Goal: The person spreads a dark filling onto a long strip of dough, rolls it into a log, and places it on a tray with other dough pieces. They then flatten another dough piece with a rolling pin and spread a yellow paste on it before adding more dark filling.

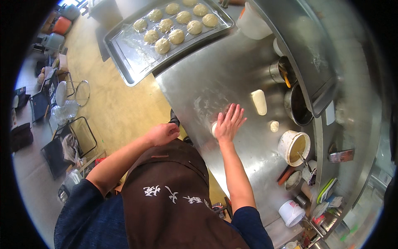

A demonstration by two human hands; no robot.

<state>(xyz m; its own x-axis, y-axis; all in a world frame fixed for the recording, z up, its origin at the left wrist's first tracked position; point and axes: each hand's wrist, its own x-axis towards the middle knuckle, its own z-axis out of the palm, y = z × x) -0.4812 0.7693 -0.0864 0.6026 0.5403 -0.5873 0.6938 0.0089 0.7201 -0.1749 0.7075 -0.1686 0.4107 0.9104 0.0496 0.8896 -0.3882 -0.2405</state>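
My right hand (228, 126) lies palm down on the stainless steel table (199, 74), its fingers stretched out. A piece of white dough (214, 129) shows at the edge of its palm; the rest is hidden under the hand. My left hand (163, 134) hangs in front of the brown apron (168, 174), off the table, with fingers curled and nothing visible in it. Beyond my right hand sit an elongated flattened dough piece (259, 102) and a small dough lump (274, 126). A wet-looking or greasy smear marks the steel beside my fingers.
A baking tray (130, 76) carries several round dough balls (177, 36) under plastic film, overhanging the table's far corner. Along the right stand metal pots (298, 104), a tub of yellowish liquid (293, 147) and a white bucket (291, 213). Above them juts a metal shelf (306, 62).
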